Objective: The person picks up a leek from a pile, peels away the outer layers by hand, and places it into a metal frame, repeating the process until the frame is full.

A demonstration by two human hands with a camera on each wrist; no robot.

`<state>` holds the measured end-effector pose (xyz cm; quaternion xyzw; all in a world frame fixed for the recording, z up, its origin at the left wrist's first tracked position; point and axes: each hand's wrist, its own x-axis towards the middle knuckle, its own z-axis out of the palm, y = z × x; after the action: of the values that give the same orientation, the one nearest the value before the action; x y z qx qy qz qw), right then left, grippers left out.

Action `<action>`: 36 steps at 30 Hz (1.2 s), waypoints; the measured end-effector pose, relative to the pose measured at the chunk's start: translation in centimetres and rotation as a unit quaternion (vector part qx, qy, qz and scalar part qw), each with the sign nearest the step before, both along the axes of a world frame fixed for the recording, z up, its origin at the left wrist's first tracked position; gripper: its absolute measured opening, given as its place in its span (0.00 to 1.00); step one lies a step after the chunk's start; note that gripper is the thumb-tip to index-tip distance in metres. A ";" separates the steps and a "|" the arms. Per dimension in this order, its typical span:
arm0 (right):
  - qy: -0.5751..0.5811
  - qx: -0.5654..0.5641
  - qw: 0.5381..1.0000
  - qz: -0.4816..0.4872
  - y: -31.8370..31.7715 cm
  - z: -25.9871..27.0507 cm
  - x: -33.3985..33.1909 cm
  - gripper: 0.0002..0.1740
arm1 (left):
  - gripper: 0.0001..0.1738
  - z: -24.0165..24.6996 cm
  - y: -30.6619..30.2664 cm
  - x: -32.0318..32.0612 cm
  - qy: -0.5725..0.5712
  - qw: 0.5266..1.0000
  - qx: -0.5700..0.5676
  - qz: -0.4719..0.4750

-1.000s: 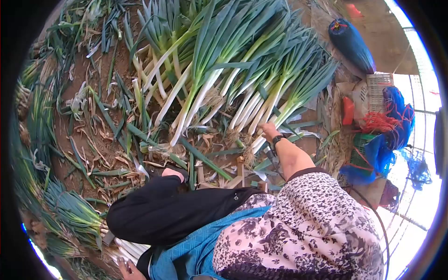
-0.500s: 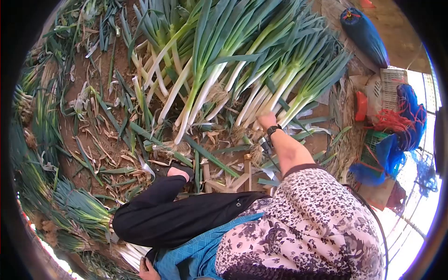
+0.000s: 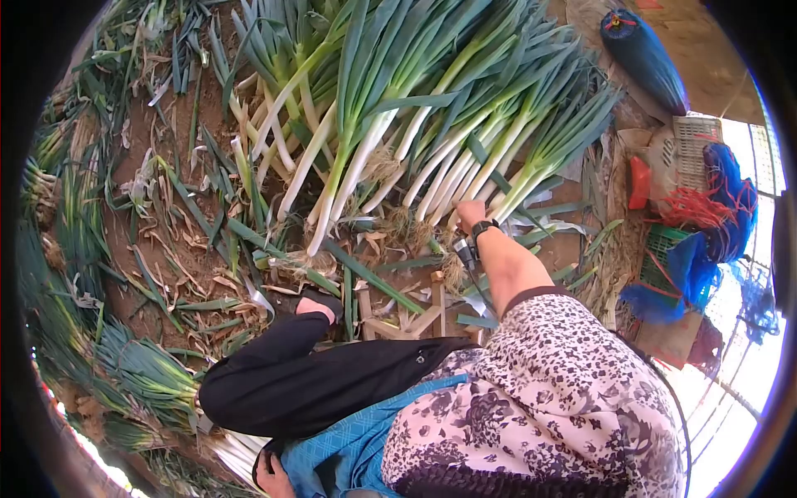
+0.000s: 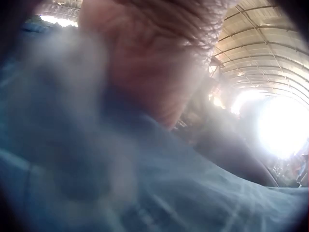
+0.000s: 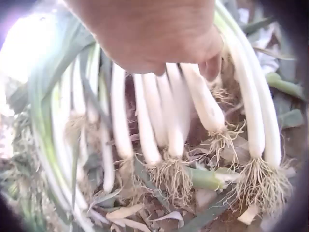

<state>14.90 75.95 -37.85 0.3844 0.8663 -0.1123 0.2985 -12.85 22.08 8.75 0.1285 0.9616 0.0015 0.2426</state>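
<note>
My right hand (image 3: 470, 214) reaches down to the root end of a row of green onions (image 3: 448, 178). In the right wrist view its fingers curl round the white shaft of one green onion (image 5: 207, 104), whose roots hang below. Paler shafts (image 5: 149, 116) lie side by side to the left, and two more (image 5: 256, 111) to the right. My left hand (image 3: 274, 479) is low beside the blue apron (image 3: 357, 432), next to white onion stalks (image 3: 237, 456). Blue cloth and blur hide its fingers in the left wrist view, so I cannot tell what it holds.
Several piles of green onions (image 3: 62, 274) line the left side. Cut leaves and husks litter the soil. A wooden frame (image 3: 403, 319) stands by the foot. Blue netting (image 3: 664, 299), a green crate (image 3: 660, 249), a white crate (image 3: 696, 149) and a dark blue roll (image 3: 643, 62) are at the right.
The right hand has moved left and back along the root ends, closer to the row of shafts. My left hand has come from the white stalks toward the apron.
</note>
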 end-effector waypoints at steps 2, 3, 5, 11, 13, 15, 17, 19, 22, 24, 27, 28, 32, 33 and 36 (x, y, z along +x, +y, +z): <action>0.040 0.024 0.999 0.025 0.3 -2.7 -0.6 0.08 | 0.19 -0.1 0.6 0.0 0.025 1.000 0.010 -0.009; 0.220 -0.150 0.923 -0.278 0.4 -2.8 -0.7 0.09 | 0.19 0.1 0.6 -0.5 0.028 0.999 0.014 -0.010; 0.370 -0.403 0.638 -0.541 -0.5 4.8 -5.1 0.08 | 0.19 1.5 3.2 -1.5 0.100 0.987 -0.082 0.094; 0.380 -0.623 0.319 -0.605 -8.3 22.7 -20.2 0.15 | 0.20 3.0 15.1 -7.1 0.148 0.947 0.279 0.060; 0.371 -0.651 0.313 -0.584 -11.5 27.6 -24.1 0.15 | 0.36 1.7 21.3 -6.6 0.014 0.907 0.419 -0.033; 0.340 -0.698 0.283 -0.563 -14.3 31.2 -26.5 0.13 | 0.45 -0.5 24.1 -7.2 -0.114 0.914 0.388 -0.027; 0.327 -0.709 0.295 -0.551 -16.9 33.8 -28.1 0.15 | 0.28 -3.2 25.2 -8.1 -0.069 0.910 0.366 -0.180; 0.297 -0.731 0.322 -0.523 -17.1 36.4 -26.9 0.15 | 0.18 -4.4 24.9 -8.2 -0.065 0.903 0.416 -0.085; 0.532 -0.462 0.696 -0.140 -15.5 36.1 -23.8 0.16 | 0.14 -3.8 24.0 -8.8 -0.089 0.866 0.492 0.006; 0.607 -0.096 0.784 0.088 -12.1 35.7 -22.0 0.28 | 0.14 -2.2 23.2 -9.8 -0.059 0.862 0.501 0.035; 0.471 -0.051 0.862 0.181 -7.6 29.2 -21.1 0.29 | 0.16 0.3 22.3 -11.5 -0.026 0.838 0.541 0.067; 0.420 -0.151 0.884 0.140 -6.4 27.7 -21.2 0.26 | 0.17 0.6 21.6 -12.2 -0.004 0.840 0.540 0.055; 0.388 -0.298 0.865 0.110 -6.3 29.8 -26.3 0.20 | 0.26 2.3 19.6 -13.8 0.011 0.677 0.723 0.137; 0.388 -0.361 0.844 0.079 -7.0 31.9 -27.9 0.21 | 0.26 2.3 19.2 -13.6 0.020 0.674 0.725 0.140; 0.351 -0.476 0.800 0.097 -8.6 38.3 -32.6 0.30 | 0.23 -0.2 18.2 -12.7 0.022 0.713 0.675 0.188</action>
<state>-17.67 67.34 0.42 0.0418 0.7822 -0.6082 0.1287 -25.55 40.32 8.50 0.0750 0.7140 0.6932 0.0645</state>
